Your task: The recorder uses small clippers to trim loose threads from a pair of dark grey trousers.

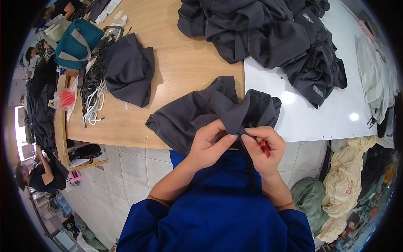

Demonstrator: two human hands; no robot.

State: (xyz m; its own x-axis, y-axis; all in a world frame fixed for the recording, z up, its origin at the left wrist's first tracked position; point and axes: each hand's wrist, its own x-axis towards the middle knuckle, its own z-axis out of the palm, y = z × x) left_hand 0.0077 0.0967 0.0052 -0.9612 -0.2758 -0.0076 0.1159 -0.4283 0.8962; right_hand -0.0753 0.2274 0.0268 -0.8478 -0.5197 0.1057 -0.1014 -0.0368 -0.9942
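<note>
A dark grey garment [184, 113] is bunched at the table's near edge, its ribbed or gathered edge sticking up. My left hand [212, 145] is closed, pinching the cloth between thumb and fingers. Close beside it, my right hand [264, 149] pinches the same fold. A small red tool [265, 148] is tucked in the right hand's curled fingers; its kind cannot be made out. From the pinched spot a dark cord [250, 168] hangs down in front of my blue top. The fingertips nearly meet, and the cloth hides what lies between them.
A large heap of grey garments [260, 33] lies at the far right, across wood and white tabletops. Another grey garment [130, 71] sits left, beside white cords [96, 103] and a teal bag [77, 44]. Cream cloth [348, 180] is piled at right. Other people work at far left.
</note>
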